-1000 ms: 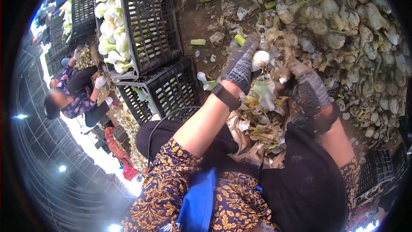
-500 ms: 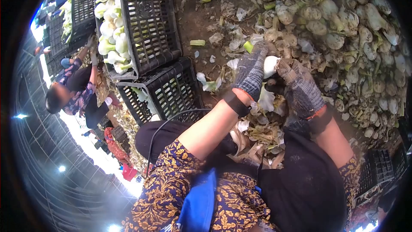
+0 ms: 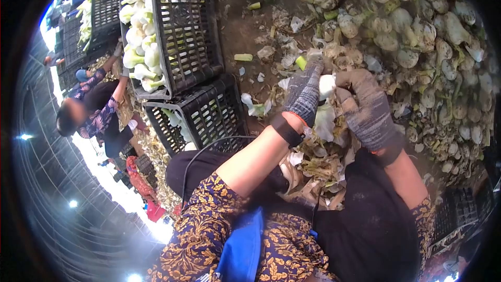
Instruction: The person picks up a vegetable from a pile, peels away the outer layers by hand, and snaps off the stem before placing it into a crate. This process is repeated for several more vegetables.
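Note:
My left hand point(image 3: 304, 94), in a grey knit glove, grips a white fennel bulb point(image 3: 327, 85) with a green stalk end poking out past the fingers. My right hand point(image 3: 367, 108), also gloved, is pressed against the same bulb from the other side. Whether it holds a tool is hidden by the fingers. Below both hands, on my dark apron point(image 3: 365, 224), lies a heap of stripped outer leaves point(image 3: 322, 146).
A large pile of untrimmed bulbs point(image 3: 428, 47) fills the right side. Black plastic crates point(image 3: 185, 26) stand at left, one holding trimmed white bulbs point(image 3: 141, 47), another point(image 3: 201, 112) nearly bare. Scraps litter the dirt floor point(image 3: 245, 26). Another person point(image 3: 91, 115) crouches far left.
Both hands came closer together around the bulb and shifted slightly right and up. The right hand closed in against it. The person at left raised an arm toward the crates.

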`<act>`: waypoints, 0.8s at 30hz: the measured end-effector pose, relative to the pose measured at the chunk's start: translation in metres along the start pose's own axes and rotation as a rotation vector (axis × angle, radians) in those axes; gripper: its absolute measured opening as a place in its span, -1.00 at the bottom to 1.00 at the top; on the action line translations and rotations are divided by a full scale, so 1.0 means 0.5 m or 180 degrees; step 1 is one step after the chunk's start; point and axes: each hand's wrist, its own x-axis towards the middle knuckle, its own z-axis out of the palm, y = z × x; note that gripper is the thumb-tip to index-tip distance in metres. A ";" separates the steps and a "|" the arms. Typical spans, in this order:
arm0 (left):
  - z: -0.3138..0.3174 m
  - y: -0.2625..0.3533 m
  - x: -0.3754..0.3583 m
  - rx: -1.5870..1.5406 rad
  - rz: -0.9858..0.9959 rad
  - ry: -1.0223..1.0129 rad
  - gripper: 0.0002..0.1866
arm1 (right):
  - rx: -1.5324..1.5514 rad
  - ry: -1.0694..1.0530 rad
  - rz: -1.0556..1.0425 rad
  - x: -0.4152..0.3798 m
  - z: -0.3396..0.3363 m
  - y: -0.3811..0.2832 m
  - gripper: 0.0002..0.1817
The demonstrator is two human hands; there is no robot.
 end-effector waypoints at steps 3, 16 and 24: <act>-0.001 0.021 0.022 -0.1966 -0.1061 0.0180 -0.68 | -0.0425 -0.0225 0.0036 -0.020 0.014 0.017 -0.80; -0.283 0.468 0.099 -0.3537 0.1193 0.0186 -0.42 | 0.0680 -0.0367 0.1087 -0.039 0.034 0.019 -0.84; -0.196 0.159 0.363 0.0970 0.1441 0.1083 -0.46 | 0.0502 0.0046 0.1322 -0.028 0.011 0.011 -0.76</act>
